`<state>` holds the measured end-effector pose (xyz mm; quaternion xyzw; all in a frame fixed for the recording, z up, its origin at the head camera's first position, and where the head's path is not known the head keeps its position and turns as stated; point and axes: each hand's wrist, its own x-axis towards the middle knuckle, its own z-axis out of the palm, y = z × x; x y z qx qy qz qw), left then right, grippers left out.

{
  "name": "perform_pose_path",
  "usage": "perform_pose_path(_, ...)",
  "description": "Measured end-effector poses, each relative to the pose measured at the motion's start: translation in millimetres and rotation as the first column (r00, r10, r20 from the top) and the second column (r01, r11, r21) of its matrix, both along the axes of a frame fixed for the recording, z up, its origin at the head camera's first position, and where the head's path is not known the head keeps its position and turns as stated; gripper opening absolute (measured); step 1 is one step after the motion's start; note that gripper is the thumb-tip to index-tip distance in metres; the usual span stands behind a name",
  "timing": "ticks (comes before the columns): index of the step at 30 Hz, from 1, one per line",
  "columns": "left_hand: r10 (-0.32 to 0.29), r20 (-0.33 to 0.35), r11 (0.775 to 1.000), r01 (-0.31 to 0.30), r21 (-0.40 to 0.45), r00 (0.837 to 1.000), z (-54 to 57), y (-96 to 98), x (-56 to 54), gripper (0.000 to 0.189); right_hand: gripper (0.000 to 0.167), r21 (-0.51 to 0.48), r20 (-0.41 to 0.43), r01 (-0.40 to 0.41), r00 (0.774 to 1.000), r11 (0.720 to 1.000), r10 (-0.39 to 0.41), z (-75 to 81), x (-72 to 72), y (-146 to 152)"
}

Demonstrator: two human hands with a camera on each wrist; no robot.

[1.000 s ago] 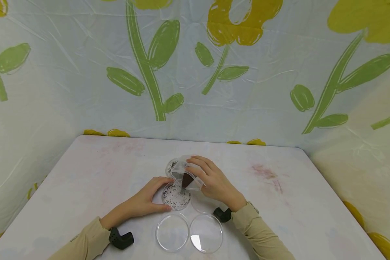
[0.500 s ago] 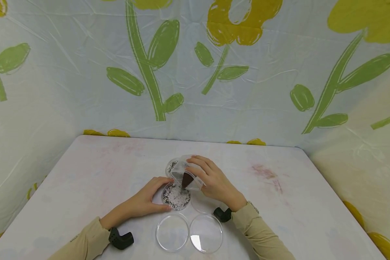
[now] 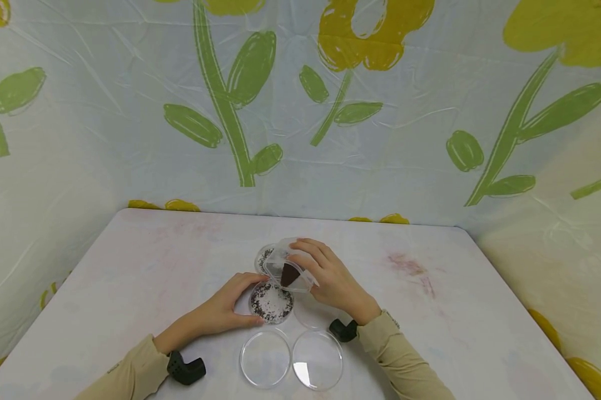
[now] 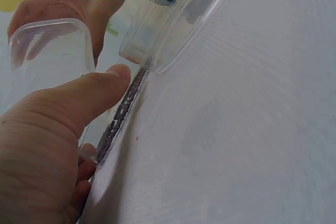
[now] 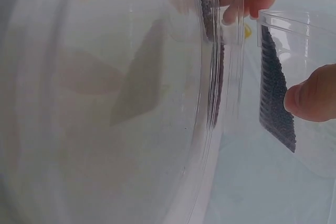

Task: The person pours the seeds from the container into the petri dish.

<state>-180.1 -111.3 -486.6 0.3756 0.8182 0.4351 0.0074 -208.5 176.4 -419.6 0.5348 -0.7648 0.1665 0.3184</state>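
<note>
My left hand (image 3: 225, 308) holds a round clear petri dish (image 3: 272, 303) by its edge, thumb at the near side and fingers at the far side. Small dark granules (image 4: 123, 111) lie in that dish, thicker around its rim, with pale bare patches in the middle. Above the dish's far right edge, my right hand (image 3: 330, 278) grips a clear plastic tub (image 5: 307, 40) tilted toward it. A wedge of dark granules (image 5: 275, 85) rests in the tub's lower corner, and my right thumb (image 5: 317, 95) presses the outer wall.
Behind the held dish stands another dish with granules (image 3: 263, 255), partly covered by the tub. Two clear round dishes or lids (image 3: 265, 358) lie side by side at the near side. A further clear round one (image 3: 310, 314) lies beneath my right hand.
The granules in the held dish have grown denser, mostly around the rim. The dark wedge in the tub has shifted slightly as the tub tips back a little. My left hand stays in place.
</note>
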Motion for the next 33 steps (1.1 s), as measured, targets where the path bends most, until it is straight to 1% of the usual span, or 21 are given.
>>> perform_pose_path(14,0.009,0.024,1.000,-0.008,-0.008,1.000,1.0,-0.3,0.2,0.082,0.080,0.011,-0.023,0.009,1.000,1.000,-0.008,1.2,1.4,-2.6)
perform_pose_path(22,0.007,-0.017,1.000,-0.007,-0.007,1.000,-1.1,-0.3,-1.1,0.080,0.078,0.017,-0.023,0.007,1.000,1.000,-0.006,0.6,0.9,-2.8)
perform_pose_path(33,0.005,-0.019,1.000,-0.005,-0.004,1.000,-0.3,-0.3,-0.1,0.080,0.078,0.023,-0.015,0.009,1.000,1.000,-0.008,0.5,0.9,-2.2)
